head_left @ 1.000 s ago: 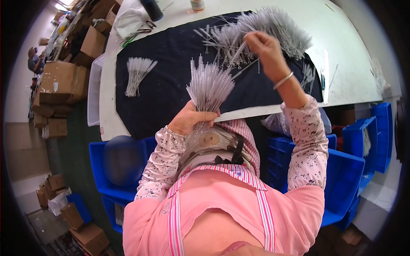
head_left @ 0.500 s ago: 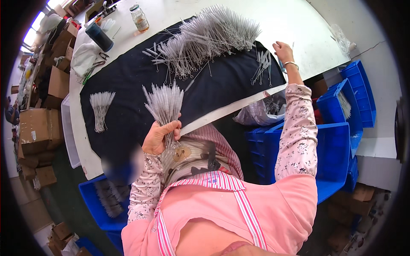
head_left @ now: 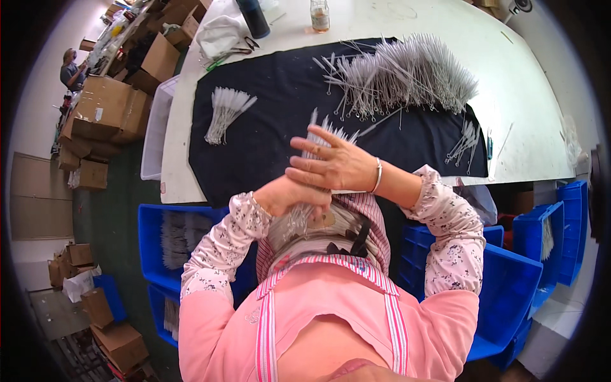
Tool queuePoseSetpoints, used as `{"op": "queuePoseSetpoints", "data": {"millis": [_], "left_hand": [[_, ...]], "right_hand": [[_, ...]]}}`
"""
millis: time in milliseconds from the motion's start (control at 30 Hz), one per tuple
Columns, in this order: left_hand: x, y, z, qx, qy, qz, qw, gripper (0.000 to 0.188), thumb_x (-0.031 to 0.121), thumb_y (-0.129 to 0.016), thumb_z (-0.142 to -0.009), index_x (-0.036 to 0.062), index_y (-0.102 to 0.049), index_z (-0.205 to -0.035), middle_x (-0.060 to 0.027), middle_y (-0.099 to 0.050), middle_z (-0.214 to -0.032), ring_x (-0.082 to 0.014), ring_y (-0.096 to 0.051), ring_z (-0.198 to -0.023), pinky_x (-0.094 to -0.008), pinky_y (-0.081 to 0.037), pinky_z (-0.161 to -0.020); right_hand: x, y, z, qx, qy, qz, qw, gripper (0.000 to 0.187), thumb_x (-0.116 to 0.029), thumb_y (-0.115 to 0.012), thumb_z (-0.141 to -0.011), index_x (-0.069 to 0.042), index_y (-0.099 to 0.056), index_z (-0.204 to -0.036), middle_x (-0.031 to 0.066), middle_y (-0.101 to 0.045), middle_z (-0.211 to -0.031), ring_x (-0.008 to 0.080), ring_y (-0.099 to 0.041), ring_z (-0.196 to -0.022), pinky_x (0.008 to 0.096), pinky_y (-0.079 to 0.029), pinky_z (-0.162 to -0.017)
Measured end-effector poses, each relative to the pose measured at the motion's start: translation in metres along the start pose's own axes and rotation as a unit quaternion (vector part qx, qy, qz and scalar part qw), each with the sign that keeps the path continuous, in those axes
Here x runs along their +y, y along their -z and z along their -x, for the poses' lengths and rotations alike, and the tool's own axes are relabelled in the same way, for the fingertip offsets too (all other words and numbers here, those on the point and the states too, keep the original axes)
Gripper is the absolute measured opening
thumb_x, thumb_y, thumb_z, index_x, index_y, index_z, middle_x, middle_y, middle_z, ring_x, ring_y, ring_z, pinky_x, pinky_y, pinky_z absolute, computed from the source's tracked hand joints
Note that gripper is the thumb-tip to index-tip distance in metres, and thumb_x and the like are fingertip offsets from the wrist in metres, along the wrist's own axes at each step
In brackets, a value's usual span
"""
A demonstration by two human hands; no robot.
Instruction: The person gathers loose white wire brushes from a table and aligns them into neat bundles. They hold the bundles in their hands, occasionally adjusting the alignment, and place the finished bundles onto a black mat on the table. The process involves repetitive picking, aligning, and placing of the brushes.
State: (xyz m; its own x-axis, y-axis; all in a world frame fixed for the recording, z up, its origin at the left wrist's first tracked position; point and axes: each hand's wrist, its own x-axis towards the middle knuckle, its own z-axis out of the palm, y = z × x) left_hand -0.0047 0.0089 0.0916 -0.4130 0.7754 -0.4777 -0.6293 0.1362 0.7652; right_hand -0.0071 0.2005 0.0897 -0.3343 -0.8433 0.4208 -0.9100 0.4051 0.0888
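A bundle of slim wire-handled brushes (head_left: 314, 120) with pale bristles stands in my left hand (head_left: 289, 195), closed around it just in front of my apron. My right hand (head_left: 334, 162) lies across the bundle, fingers stretched and spread, touching its side and hiding much of it. Looped wire ends show faintly below the left fist. On the dark cloth (head_left: 273, 95) a large pile of similar brushes (head_left: 407, 73) lies at the far right. A smaller bunch (head_left: 226, 114) rests at the left, and several loose brushes (head_left: 464, 143) lie near the cloth's right edge.
On the white table (head_left: 509, 83) stand a glass jar (head_left: 319, 19) and a dark blue cylinder (head_left: 254, 19), beside a white cloth (head_left: 218, 38). Blue bins (head_left: 503, 296) flank me below the table edge. Cardboard boxes (head_left: 105, 108) and another person (head_left: 71, 71) are at far left.
My right hand has come from the table's right side onto the bundle. The left hand still grips the brushes. The whole view has shifted, so the table sits further right.
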Motion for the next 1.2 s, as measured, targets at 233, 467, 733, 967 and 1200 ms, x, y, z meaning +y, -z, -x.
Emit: {"op": "queuePoseSetpoints", "data": {"millis": [233, 467, 733, 967, 1200], "left_hand": [[-0.002, 0.021, 0.033, -0.004, 0.021, 0.136, 0.990, 0.091, 0.080, -0.030, -0.079, -0.0062, -0.060, -0.080, -0.0153, -0.062, -0.067, -0.0176, -0.058, -0.044, -0.0256, -0.046, -0.036], [0.025, 0.034, 0.030, 0.198, -0.381, -0.224, 0.875, 0.034, 0.020, -0.073, -0.079, 0.0016, -0.062, -0.105, -0.0032, -0.063, -0.086, -0.0070, -0.056, -0.081, -0.0217, -0.044, -0.074], [0.030, 0.040, -0.013, 0.213, -0.479, -0.258, 0.811, 0.008, 0.006, -0.064, -0.086, 0.0024, -0.062, -0.092, -0.0047, -0.067, -0.083, -0.0132, -0.064, -0.086, -0.0259, -0.050, -0.077], [0.018, 0.035, -0.045, 0.255, -0.475, -0.277, 0.795, 0.021, 0.002, -0.063, -0.082, 0.0004, -0.060, -0.103, -0.0066, -0.065, -0.091, -0.0136, -0.062, -0.084, -0.0277, -0.050, -0.076], [-0.029, 0.078, -0.099, 0.324, -0.465, -0.429, 0.703, 0.042, 0.007, -0.060, -0.084, 0.0017, -0.043, -0.123, -0.0102, -0.049, -0.117, -0.0189, -0.048, -0.109, -0.0316, -0.041, -0.091]], "right_hand": [[-0.001, -0.031, -0.028, 0.086, -0.115, -0.173, 0.974, 0.026, -0.009, -0.068, -0.070, -0.007, -0.063, -0.095, 0.0003, -0.063, -0.085, 0.0127, -0.061, -0.086, 0.0334, -0.050, -0.079], [0.005, -0.038, -0.039, 0.151, -0.310, -0.580, 0.738, 0.022, -0.009, -0.072, -0.073, -0.001, -0.065, -0.093, 0.0030, -0.066, -0.077, 0.0052, -0.058, -0.070, 0.0264, -0.050, -0.066], [0.021, -0.033, -0.031, 0.133, -0.265, -0.421, 0.857, 0.060, -0.027, -0.077, -0.070, 0.001, -0.055, -0.118, 0.0161, -0.061, -0.107, 0.0266, -0.061, -0.097, 0.0367, -0.047, -0.088], [0.016, 0.045, -0.077, 0.199, -0.135, -0.066, 0.968, 0.078, -0.061, -0.050, -0.083, 0.002, -0.045, -0.129, 0.0191, -0.051, -0.128, 0.0368, -0.042, -0.127, 0.0496, -0.026, -0.108], [0.028, -0.015, -0.081, 0.050, -0.140, -0.164, 0.975, 0.046, -0.042, -0.055, -0.087, 0.001, -0.063, -0.099, 0.0174, -0.062, -0.106, 0.0349, -0.050, -0.116, 0.0429, -0.034, -0.104]]}}
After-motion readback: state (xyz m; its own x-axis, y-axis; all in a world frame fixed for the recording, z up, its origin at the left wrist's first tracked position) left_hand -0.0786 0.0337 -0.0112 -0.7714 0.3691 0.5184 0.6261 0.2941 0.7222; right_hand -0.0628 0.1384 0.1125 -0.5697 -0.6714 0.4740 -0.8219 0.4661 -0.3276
